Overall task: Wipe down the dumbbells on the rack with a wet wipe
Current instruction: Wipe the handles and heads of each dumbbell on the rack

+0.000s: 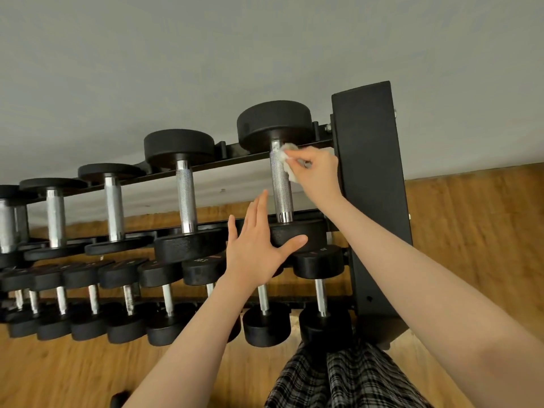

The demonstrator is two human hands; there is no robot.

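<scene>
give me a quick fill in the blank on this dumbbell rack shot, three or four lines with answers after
1. The right hand presses a white wet wipe against the metal ____ of the rightmost top-row dumbbell.
2. The left hand is open and holds ____.
3. The dumbbells on the lower row are ____ than those on the top row.
4. The floor beside the rack is made of ____.

Missing words: handle; nothing; smaller; wood
</scene>
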